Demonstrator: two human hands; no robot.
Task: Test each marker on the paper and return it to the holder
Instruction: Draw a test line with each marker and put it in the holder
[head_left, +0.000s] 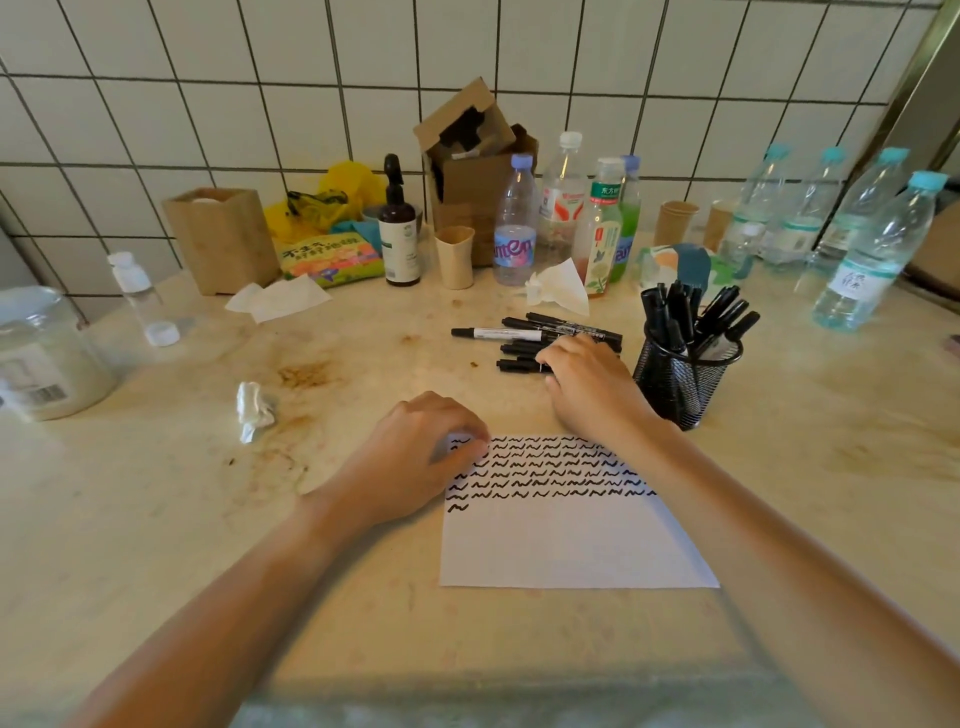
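One sheet of paper (571, 540) with five full rows of black squiggles and one lone mark below. One mesh holder (680, 379). One white-barrelled marker (498, 334) among the loose black markers (561, 325) — their number, like those in the holder, cannot be counted. Two hands — left hand (415, 457), right hand (592, 384).

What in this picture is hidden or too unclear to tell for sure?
From the head view:
- How many markers lie loose on the counter: the right hand covers part of the pile.
- Whether the right hand's fingers grip a marker: its back hides them.
- The top-left squiggles on the paper: the left hand covers that corner.
- How many markers stand in the mesh holder: they overlap.
- The bottle labels: too small and blurred.
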